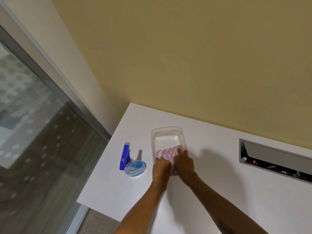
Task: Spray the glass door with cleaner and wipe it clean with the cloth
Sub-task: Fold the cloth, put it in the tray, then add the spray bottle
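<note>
A purple-and-white striped cloth lies in the near end of a clear plastic container on the white table. My left hand and my right hand both rest on the cloth, fingers curled onto it. To the left of the container stands a clear spray bottle with blue liquid and a blue trigger head. The glass door with a frosted dot pattern fills the left side, in a grey metal frame.
A beige wall runs behind the table. A recessed grey cable box with a small red light sits in the table at the right. The table's left edge ends close to the door frame; carpet shows below it.
</note>
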A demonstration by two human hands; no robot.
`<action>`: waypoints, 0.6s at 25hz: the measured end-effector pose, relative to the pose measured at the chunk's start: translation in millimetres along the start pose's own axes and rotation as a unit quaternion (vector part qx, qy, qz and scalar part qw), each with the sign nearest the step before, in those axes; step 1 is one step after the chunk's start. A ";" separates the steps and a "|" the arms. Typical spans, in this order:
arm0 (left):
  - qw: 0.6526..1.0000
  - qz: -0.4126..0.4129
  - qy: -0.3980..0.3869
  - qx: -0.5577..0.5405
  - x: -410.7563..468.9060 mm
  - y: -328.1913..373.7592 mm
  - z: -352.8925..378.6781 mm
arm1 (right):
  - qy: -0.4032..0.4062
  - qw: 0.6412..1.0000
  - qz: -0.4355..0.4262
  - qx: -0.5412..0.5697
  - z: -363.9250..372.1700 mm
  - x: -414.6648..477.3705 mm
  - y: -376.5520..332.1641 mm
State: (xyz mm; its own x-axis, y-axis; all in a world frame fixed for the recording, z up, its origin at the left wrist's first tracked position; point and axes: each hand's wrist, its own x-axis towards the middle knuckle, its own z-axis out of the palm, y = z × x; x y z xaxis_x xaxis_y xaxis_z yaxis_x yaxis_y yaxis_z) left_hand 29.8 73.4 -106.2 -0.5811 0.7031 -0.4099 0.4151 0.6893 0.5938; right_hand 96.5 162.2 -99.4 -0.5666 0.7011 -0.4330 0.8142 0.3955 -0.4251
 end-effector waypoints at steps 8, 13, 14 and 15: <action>0.991 0.094 -0.013 0.100 -6.7 0.7 -24.2 | -0.011 0.972 -0.047 -0.230 -11.7 -9.4 -13.0; 0.989 0.076 0.042 -0.118 -47.4 -30.7 -45.6 | 0.040 0.994 -0.097 0.019 -24.9 -24.5 -59.9; 0.985 0.070 0.057 -0.145 -59.6 -44.2 -47.7 | 0.038 0.989 -0.111 0.092 -25.1 -31.1 -71.2; 0.980 0.057 0.059 -0.181 -72.6 -56.5 -49.9 | 0.012 0.981 -0.128 0.142 -25.1 -37.8 -82.1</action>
State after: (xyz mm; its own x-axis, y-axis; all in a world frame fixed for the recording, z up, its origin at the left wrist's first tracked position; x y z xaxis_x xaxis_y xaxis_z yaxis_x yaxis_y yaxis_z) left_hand 13.6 -25.3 -75.5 -0.6308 0.7326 -0.2558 0.2187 0.4842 0.8472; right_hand 54.3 118.1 -28.1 -0.7420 0.6159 -0.2650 0.5754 0.3821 -0.7231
